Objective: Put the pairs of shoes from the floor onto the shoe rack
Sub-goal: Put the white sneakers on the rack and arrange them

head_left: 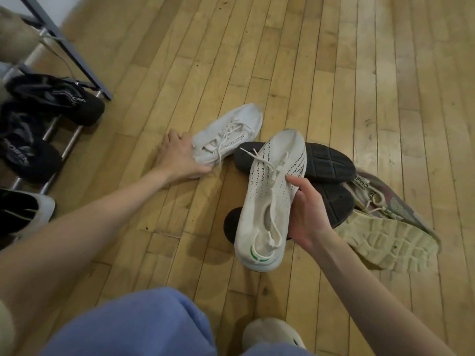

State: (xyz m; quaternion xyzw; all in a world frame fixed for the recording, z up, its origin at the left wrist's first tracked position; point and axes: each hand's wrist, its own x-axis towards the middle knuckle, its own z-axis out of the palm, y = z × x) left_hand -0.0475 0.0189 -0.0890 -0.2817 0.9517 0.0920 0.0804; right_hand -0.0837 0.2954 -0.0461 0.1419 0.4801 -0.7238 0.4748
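Readable writing first: "PROPEN", or letters close to it, in white on the tongue of a black shoe (24,152) on the rack (66,145), partly blurred; similar white lettering on the next black shoe (64,98) above it, too smeared to read. "APRO" on the tongue of a grey trainer (385,199) in the floor pile, first letter cut off by a sole. Rows of small black print along both sides of the lacing on the held white shoe (270,191), too fine to read; a green curved mark on its heel. A line of the same small print on the other white shoe (228,132), also illegible. Right hand (305,214) curled round the side of the held white shoe, thumb on the upper near the laces, fingers underneath, lifting it over the pile with toe pointing away. Left hand (177,158) down at the floor (308,60), palm against the heel end of the other white shoe, thumb below its collar and fingers wrapped behind it; sole seemingly on the boards, well right of the rack. Under the held shoe, two dark shoes (329,160) sole-up, crossed one over the other, touching the grey trainer; beside it a cream sole (385,240) turned upward. Another dark shoe with a white rim (23,214) at the rack's near end. Blue trouser knee (133,325) and a cream slipper (272,332) at the bottom edge.
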